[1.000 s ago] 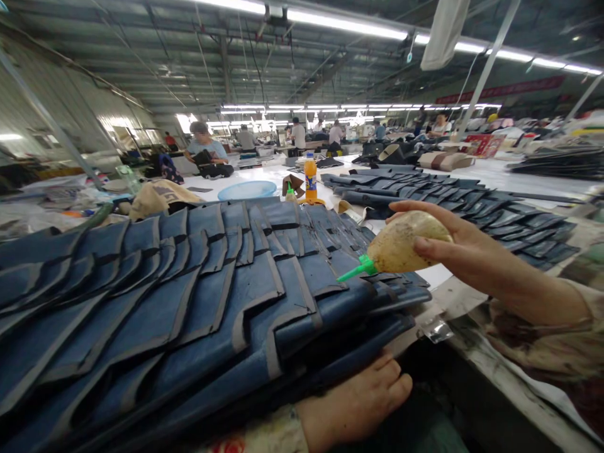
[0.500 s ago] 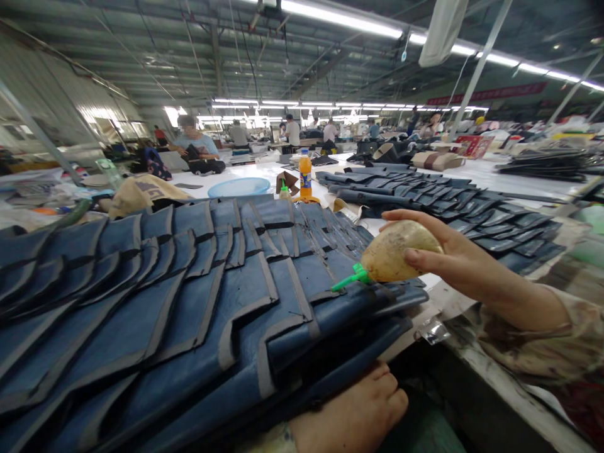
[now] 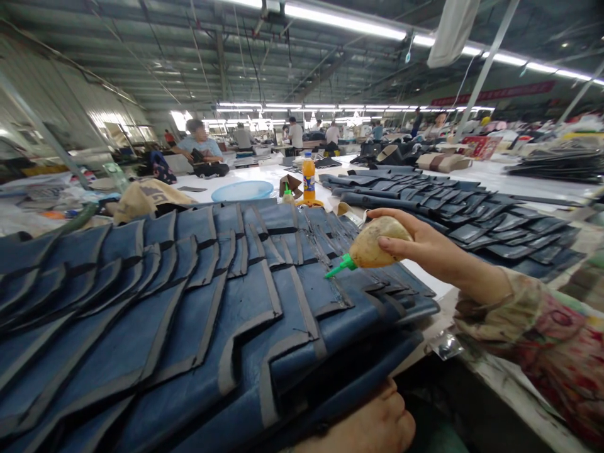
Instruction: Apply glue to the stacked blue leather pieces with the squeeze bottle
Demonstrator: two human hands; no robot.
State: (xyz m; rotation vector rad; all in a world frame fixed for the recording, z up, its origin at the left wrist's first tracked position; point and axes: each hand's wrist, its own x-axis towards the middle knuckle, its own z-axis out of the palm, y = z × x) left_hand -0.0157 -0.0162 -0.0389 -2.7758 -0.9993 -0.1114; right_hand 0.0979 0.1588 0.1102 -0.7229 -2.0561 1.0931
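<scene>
Blue leather pieces [image 3: 245,302] (stacked) beneath bottle-holding right hand [image 3: 425,248].

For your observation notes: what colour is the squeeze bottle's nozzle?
Bright green nozzle on the squeeze bottle in the right hand, head view.

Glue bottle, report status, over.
Right hand grips glue bottle, green nozzle touching blue pieces. Left hand under stack edge. Nothing in the way.

My squeeze bottle [image 3: 380,242] is yellowish-tan with a green nozzle [image 3: 340,267]; the stacked pieces [image 3: 198,314] are dark blue, grey-edged; my sleeve [image 3: 542,340] is floral.
</scene>
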